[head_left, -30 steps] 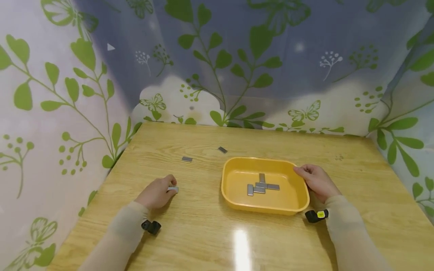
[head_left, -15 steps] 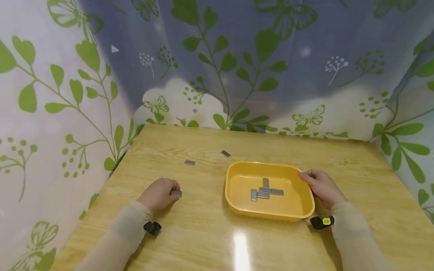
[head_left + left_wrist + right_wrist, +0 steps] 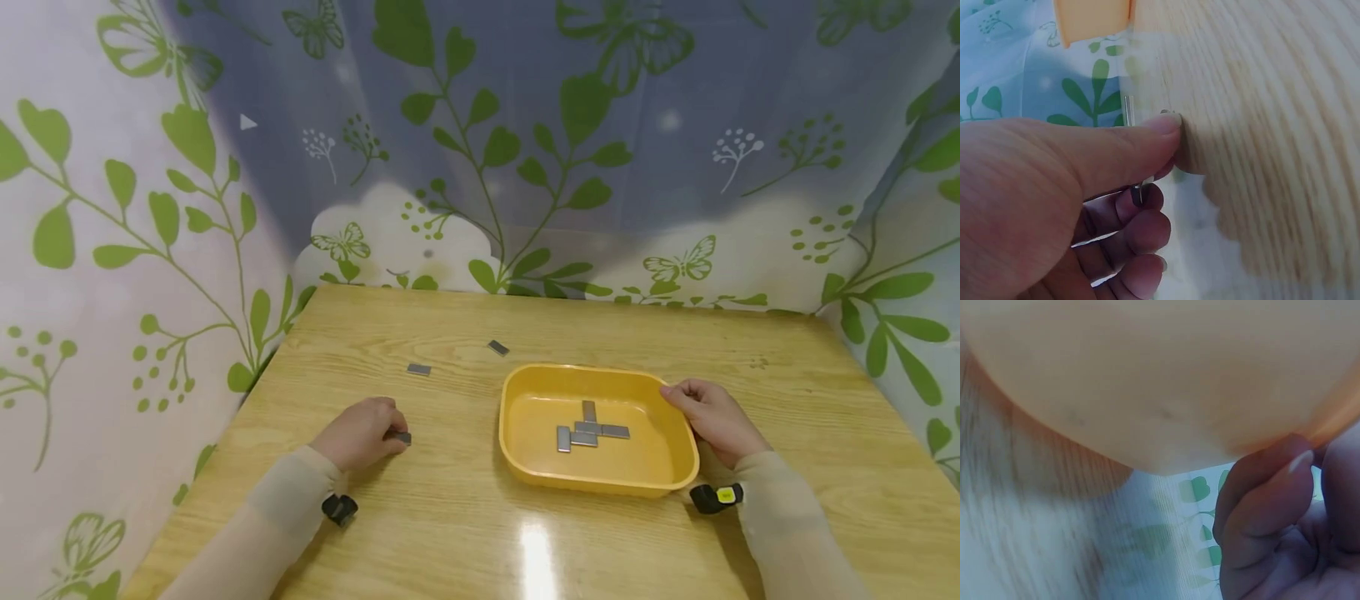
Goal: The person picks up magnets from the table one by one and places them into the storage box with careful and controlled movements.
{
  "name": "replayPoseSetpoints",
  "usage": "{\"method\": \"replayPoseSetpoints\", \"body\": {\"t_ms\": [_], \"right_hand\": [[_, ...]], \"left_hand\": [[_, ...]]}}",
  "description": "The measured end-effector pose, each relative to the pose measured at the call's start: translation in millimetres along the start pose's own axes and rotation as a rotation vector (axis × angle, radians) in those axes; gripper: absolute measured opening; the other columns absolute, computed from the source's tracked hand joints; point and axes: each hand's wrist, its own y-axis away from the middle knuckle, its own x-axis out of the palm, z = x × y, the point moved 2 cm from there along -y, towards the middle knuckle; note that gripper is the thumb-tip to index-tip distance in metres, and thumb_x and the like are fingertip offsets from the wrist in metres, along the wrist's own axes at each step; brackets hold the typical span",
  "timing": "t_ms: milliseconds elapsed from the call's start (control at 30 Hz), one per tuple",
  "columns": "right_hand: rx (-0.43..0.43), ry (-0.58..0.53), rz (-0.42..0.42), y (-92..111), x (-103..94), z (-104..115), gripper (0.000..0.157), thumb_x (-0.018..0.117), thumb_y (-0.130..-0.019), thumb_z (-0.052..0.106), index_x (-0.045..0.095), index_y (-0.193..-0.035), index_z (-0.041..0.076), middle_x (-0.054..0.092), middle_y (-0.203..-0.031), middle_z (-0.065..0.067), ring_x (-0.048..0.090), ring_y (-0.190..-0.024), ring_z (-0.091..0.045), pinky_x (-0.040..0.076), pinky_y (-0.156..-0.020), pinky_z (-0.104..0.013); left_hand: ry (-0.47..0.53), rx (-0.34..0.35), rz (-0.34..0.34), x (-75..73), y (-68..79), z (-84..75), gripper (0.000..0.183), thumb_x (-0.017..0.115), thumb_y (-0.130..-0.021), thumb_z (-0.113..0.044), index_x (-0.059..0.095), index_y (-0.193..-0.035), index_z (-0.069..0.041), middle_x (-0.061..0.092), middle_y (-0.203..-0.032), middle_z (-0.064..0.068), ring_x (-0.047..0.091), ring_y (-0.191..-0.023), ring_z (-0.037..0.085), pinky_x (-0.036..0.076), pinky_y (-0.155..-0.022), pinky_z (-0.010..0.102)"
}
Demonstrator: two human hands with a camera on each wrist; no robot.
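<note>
In the head view my left hand pinches a small flat grey metal bar between thumb and fingers, low over the table's left half. Most of that bar is hidden by the fingers; the left wrist view shows the thumb pressed along it, with the other fingers curled below. On the right, my right hand grips the right rim of a yellow plastic tray, thumb on top and fingers curled beneath, as the right wrist view shows. Several similar metal bars lie flat in the tray, grouped near its middle.
Two more metal bars lie on the wooden table: one beyond my left hand, the other behind the tray's left corner. A curtain printed with leaves encloses the back and sides of the table.
My left hand has shifted slightly right with the metal bar, which has turned and is now more covered by the fingers. My right hand keeps its hold on the tray's rim.
</note>
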Motion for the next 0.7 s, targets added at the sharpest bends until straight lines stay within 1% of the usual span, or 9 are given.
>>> {"method": "replayPoseSetpoints", "body": {"t_ms": [200,333,433,533,700], "right_hand": [[0.008,0.013,-0.002,0.1,0.1,0.2,0.057,0.053,-0.096,0.048,0.05,-0.109,-0.007,0.06,-0.095,-0.016,0.062,-0.07,-0.018,0.054,-0.06,-0.033],[0.0,0.012,0.0,-1.7,-0.8,0.1,0.056,0.053,-0.097,0.047,0.05,-0.11,-0.008,0.06,-0.095,-0.016,0.063,-0.07,-0.018,0.055,-0.06,-0.034],[-0.006,0.007,-0.001,-2.3,-0.9,-0.4,0.055,0.053,-0.097,0.046,0.051,-0.108,-0.008,0.06,-0.093,-0.015,0.063,-0.069,-0.018,0.055,-0.06,-0.035],[-0.006,0.008,0.002,-2.2,-0.8,-1.0,0.054,0.053,-0.097,0.045,0.051,-0.108,-0.007,0.06,-0.093,-0.014,0.063,-0.069,-0.018,0.055,-0.06,-0.035],[-0.004,0.003,0.005,-1.0,-0.5,-0.7,0.053,0.053,-0.097,0.045,0.051,-0.109,-0.007,0.061,-0.093,-0.014,0.064,-0.07,-0.019,0.055,-0.06,-0.035]], "left_hand": [[0.011,0.01,-0.02,2.5,-3.3,-3.2,0.011,0.077,-0.083,-0.021,0.073,-0.09,-0.014,0.056,-0.082,-0.007,0.051,-0.071,0.006,0.048,-0.067,0.027],[0.018,0.036,-0.057,-1.7,-7.6,-10.3,0.012,0.075,-0.085,-0.022,0.073,-0.092,-0.014,0.056,-0.084,-0.007,0.051,-0.072,0.006,0.048,-0.067,0.027],[0.03,0.062,-0.096,-8.2,-12.5,-20.6,0.012,0.074,-0.086,-0.022,0.072,-0.095,-0.013,0.057,-0.086,-0.005,0.051,-0.073,0.007,0.048,-0.067,0.027],[0.024,0.105,-0.132,-16.2,-18.6,-33.5,0.013,0.073,-0.087,-0.022,0.073,-0.096,-0.012,0.059,-0.089,-0.004,0.053,-0.074,0.007,0.049,-0.068,0.027],[0.0,0.161,-0.153,-30.1,-32.0,-58.0,0.013,0.07,-0.09,-0.024,0.072,-0.097,-0.015,0.059,-0.09,-0.005,0.053,-0.074,0.007,0.048,-0.068,0.026]]}}
